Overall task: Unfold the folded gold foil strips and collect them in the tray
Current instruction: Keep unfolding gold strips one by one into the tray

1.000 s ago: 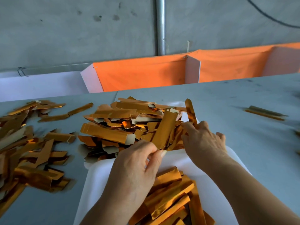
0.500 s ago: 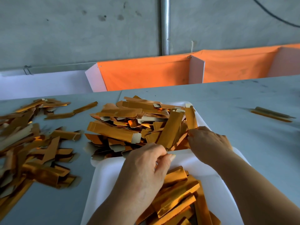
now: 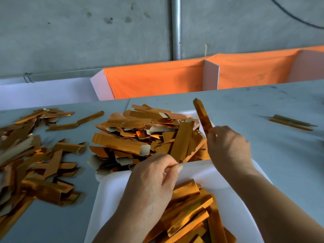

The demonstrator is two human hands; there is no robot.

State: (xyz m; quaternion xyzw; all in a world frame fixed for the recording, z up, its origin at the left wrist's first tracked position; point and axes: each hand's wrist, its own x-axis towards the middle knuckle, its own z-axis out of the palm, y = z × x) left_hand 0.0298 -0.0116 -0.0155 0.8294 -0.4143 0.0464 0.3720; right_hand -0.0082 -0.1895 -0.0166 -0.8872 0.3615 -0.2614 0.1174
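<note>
1. The right hand (image 3: 228, 148) is lifted over the far part of the white tray (image 3: 233, 204); its fingers are curled round the lower end of one gold foil strip (image 3: 202, 114), which stands tilted up and away from the hand, blurred at its tip.
2. The left hand (image 3: 154, 183) hangs over the middle of the tray; thumb and forefinger are pressed together at the tips and the other fingers are curled; whether anything is pinched between them I cannot tell.
3. A heap of gold strips (image 3: 145, 135) lies across the far end of the tray and spills over its left edge onto the grey tabletop (image 3: 280, 155); pale undersides show here and there among them.
4. A second batch of strips (image 3: 191, 218) lies in the near part of the tray, just beside and partly under the left wrist.
5. A loose scatter of strips (image 3: 35, 158) covers the tabletop well to the left of the tray.
6. Two thin strips (image 3: 292, 122) lie together on the tabletop far to the right, apart from everything else.
7. Behind the tabletop stand orange panels (image 3: 154, 81) with white dividers; a metal pipe (image 3: 176, 27) runs up the grey wall.
</note>
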